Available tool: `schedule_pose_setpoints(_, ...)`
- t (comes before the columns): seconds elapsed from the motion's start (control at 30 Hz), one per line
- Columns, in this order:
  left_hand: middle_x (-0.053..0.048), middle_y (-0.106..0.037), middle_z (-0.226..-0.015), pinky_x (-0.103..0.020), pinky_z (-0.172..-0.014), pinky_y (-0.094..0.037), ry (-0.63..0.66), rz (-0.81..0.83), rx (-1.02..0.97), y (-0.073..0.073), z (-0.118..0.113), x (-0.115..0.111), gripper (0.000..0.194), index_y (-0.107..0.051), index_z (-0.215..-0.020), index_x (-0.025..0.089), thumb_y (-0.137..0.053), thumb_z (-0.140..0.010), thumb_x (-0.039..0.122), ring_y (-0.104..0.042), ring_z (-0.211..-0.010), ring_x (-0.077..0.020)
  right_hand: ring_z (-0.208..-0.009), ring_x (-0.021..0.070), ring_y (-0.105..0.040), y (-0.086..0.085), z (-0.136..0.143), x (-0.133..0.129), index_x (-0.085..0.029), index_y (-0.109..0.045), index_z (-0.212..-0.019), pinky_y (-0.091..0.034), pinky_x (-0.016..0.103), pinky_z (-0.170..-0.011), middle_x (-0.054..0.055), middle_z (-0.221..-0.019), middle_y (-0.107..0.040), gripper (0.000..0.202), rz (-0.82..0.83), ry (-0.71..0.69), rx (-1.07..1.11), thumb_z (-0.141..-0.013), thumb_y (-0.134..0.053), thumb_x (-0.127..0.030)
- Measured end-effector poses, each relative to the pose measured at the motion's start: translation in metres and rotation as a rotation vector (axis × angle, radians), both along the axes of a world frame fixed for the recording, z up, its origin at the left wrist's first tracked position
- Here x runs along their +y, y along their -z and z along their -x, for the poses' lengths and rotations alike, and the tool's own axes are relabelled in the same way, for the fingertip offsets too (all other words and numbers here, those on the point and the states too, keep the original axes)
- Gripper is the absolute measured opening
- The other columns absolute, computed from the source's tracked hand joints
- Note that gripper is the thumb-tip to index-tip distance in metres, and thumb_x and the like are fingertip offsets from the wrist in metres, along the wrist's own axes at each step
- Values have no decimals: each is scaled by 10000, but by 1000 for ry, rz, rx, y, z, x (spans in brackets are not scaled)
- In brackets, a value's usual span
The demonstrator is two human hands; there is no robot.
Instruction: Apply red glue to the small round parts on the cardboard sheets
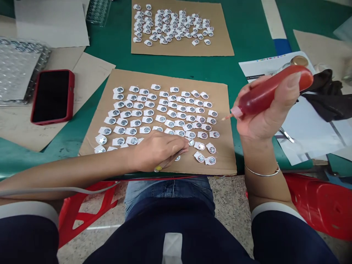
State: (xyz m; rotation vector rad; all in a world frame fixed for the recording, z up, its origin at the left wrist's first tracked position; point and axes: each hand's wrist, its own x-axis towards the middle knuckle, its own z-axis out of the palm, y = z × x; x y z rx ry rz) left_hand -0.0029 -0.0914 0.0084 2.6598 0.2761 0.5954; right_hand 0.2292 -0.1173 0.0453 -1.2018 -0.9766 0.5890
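Note:
My left hand (158, 148) rests on the near cardboard sheet (225, 161) and pinches metal tweezers (168, 163), tips toward the small parts. Several small round metal parts on white tabs (162, 113) lie in rows on that sheet. My right hand (265, 110) is raised above the sheet's right edge and grips a squeeze bottle of red liquid (271, 91), its thin nozzle pointing left and down. The parts at the right end of the rows show a reddish dot.
A second cardboard sheet (220, 47) with several more parts lies farther back on the green table (247, 33). A red-cased phone (52, 96) and bubble wrap (16, 66) lie at left. Papers (308, 135), a black cloth (330, 99) and scissors (286, 135) lie at right.

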Motion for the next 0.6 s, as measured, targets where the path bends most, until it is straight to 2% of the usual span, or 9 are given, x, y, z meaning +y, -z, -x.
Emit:
schedule_pose_setpoints(0.17,-20,-671,-777,-187,-634,-506,10,-43,-7,2,-1,0,167,-574,-929,151,-426,-903,223,-639,-680,-95,-556,136,-581,6,-2,1,-217,-516,-751,-314,216,-370,-5,-613,-450,467,-44,11,1,-823,-321,-634)
schedule_pose_setpoints(0.37,-22,-655,-732,-197,-615,-502,11,-46,59,1,-1,-1,159,-564,-876,147,-422,-895,216,-628,-643,-103,-412,73,-507,2,3,4,-182,-534,-684,-268,188,-327,-24,-537,-457,433,-107,28,58,-878,-330,-510)
schedule_pose_setpoints(0.6,-44,-635,-728,-213,-590,-486,85,-73,147,-2,-2,1,122,-551,-848,125,-440,-856,175,-592,-612,-113,-440,77,-548,5,-1,3,-175,-545,-720,-304,190,-348,-19,-569,-483,402,-122,-17,64,-887,-340,-477)
